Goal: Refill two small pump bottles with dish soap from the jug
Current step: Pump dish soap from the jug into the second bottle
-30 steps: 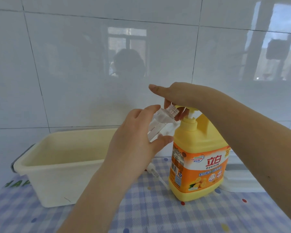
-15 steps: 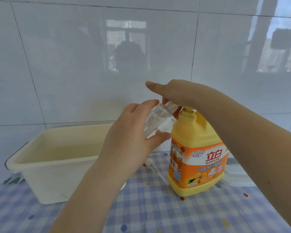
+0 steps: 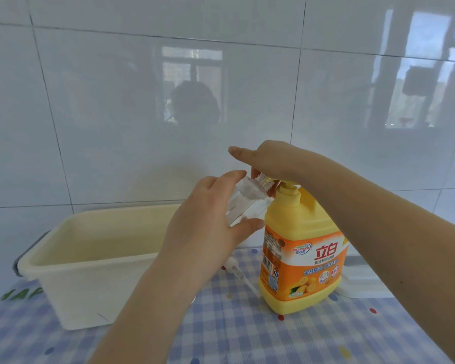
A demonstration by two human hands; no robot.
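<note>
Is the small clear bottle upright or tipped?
Tipped: the small clear bottle, held by the left hand, leans its open neck toward the jug pump.

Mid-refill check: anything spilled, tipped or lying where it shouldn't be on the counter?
No spill shows. The small clear bottle is held tilted at the jug's pump by the left hand. The loose pump head lies on its side on the checked cloth.
</note>
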